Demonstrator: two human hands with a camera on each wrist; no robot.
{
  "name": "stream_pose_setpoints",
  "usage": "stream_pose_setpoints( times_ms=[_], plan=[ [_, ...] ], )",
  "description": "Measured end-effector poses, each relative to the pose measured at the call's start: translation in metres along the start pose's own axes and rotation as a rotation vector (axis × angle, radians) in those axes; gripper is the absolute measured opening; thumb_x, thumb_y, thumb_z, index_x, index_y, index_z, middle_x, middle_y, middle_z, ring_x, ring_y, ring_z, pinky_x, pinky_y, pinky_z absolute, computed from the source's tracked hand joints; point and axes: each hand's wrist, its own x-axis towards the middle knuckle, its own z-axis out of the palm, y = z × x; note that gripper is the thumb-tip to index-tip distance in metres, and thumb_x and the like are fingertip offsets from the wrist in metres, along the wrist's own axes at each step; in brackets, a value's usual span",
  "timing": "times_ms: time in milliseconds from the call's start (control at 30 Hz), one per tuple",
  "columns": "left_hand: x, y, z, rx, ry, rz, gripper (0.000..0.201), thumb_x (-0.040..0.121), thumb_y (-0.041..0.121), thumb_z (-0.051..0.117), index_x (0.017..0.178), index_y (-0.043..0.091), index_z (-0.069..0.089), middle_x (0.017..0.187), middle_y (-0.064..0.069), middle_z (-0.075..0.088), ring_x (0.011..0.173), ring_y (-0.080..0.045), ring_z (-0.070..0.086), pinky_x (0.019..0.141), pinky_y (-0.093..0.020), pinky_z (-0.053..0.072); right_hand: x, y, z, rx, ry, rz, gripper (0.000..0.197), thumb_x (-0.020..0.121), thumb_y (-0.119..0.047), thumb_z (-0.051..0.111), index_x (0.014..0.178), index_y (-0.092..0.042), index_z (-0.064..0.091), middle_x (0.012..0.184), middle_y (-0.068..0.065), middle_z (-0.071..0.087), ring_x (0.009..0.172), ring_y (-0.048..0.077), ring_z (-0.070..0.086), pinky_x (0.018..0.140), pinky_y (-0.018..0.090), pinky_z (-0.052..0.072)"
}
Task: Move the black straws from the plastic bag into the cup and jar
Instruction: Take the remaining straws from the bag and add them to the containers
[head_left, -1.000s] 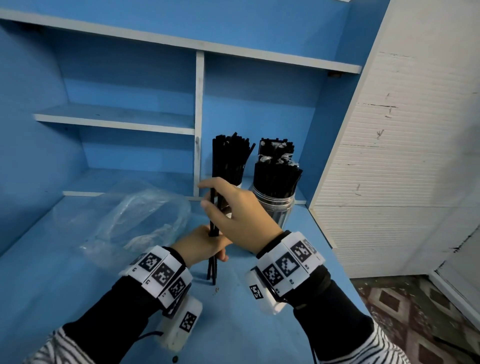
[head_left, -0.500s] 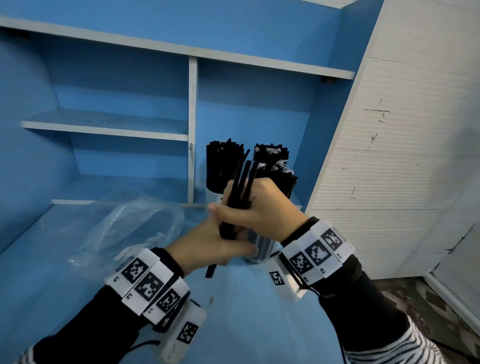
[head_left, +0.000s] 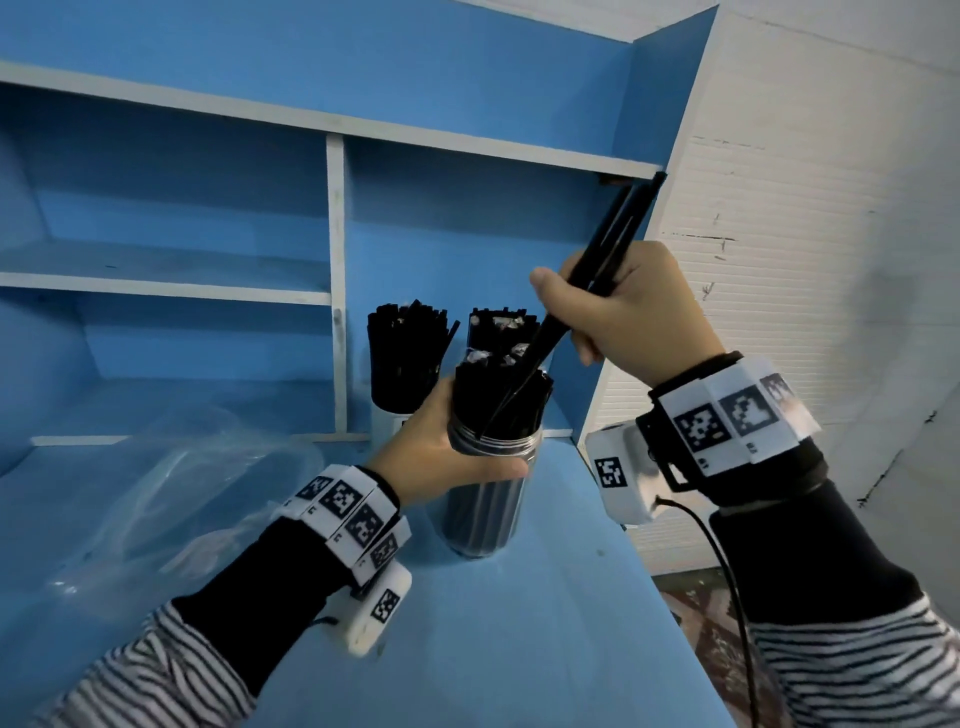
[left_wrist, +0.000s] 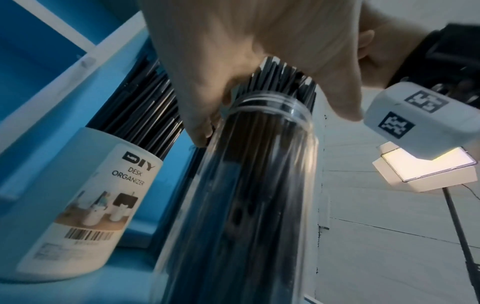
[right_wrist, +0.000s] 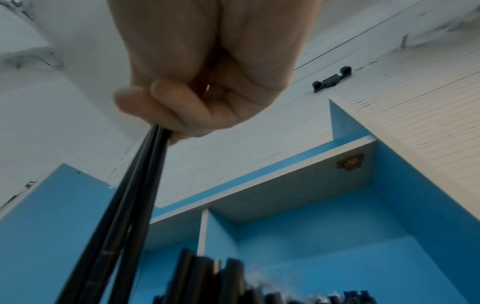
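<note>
Raised toward 1 o'clock since the earlier frame, thin black straws (head_left: 597, 270) are gripped by the right hand (head_left: 636, 317), tips entering the clear jar (head_left: 480, 499) grasped by the left hand (head_left: 441, 457).

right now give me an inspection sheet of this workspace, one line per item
surface: blue desk, bare near its front edge.
job's things: clear jar packed with black straws, standing on the desk; white cup behind it, also full; a few straws slanting down into the jar's mouth.
clutter: crumpled bag lying at left, looks empty.
grippers: left hand grips the jar near its neck; right hand pinches the few straws.
cables: black cable running down from the right wrist camera.
surroundings: blue shelves behind, white ribbed panel at right.
</note>
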Motion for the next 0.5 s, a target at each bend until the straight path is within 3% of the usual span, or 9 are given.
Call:
stream_pose_setpoints(
  times_ms=[100,200,267,333,433,500],
  plan=[
    [0.005,0.002,0.008,0.007,0.028,0.102,0.068,0.062,0.018,0.091,0.106,0.045,0.046,0.107,0.018,0.06,0.096,0.018,0.057,0.083,-0.012,0.049,0.007,0.009,-0.002,-0.046,0.054,0.002,0.046,0.09,-0.019,0.063,0.05,-0.014,0.041,0.04,-0.008,0.036,0.036,0.011,0.036,0.043,0.02,0.032],
    [0.008,0.003,0.009,0.06,0.047,0.151,0.071,0.055,0.026,0.094,0.097,0.062,0.049,0.108,0.016,0.063,0.104,0.008,0.058,0.089,-0.018,0.05,0.011,0.017,0.003,-0.086,0.044,0.003,0.046,0.089,-0.019,0.064,0.05,-0.017,0.04,0.04,-0.012,0.035,0.039,0.007,0.034,0.045,0.018,0.029],
    [0.011,0.0,0.008,0.041,0.031,0.171,0.065,0.056,0.022,0.093,0.097,0.056,0.055,0.103,0.025,0.066,0.1,0.009,0.06,0.081,-0.011,0.049,0.012,0.02,0.008,-0.08,0.036,0.0,0.047,0.089,-0.019,0.064,0.049,-0.024,0.039,0.039,-0.014,0.037,0.038,0.007,0.037,0.045,0.015,0.029],
    [0.013,-0.003,0.008,-0.026,0.031,0.113,0.065,0.055,0.03,0.093,0.102,0.048,0.052,0.102,0.031,0.064,0.098,0.014,0.059,0.078,-0.008,0.047,0.012,0.021,0.012,-0.057,0.045,-0.014,0.048,0.089,-0.018,0.064,0.049,-0.027,0.039,0.038,-0.015,0.039,0.038,0.006,0.039,0.045,0.013,0.029],
    [0.015,-0.009,0.01,-0.071,0.059,0.054,0.071,0.052,0.055,0.088,0.108,0.049,0.045,0.11,0.027,0.06,0.1,0.017,0.056,0.082,-0.012,0.045,0.014,0.021,0.016,-0.067,0.058,-0.032,0.047,0.089,-0.018,0.064,0.05,-0.024,0.04,0.038,-0.015,0.041,0.038,0.006,0.041,0.044,0.013,0.03],
    [0.016,-0.011,0.011,-0.106,0.068,0.023,0.066,0.056,0.061,0.083,0.109,0.05,0.045,0.114,0.026,0.058,0.102,0.016,0.055,0.086,-0.015,0.044,0.015,0.018,0.019,-0.092,0.054,-0.046,0.045,0.089,-0.022,0.065,0.051,-0.016,0.043,0.038,-0.013,0.043,0.037,0.007,0.043,0.042,0.018,0.033]
  ],
)
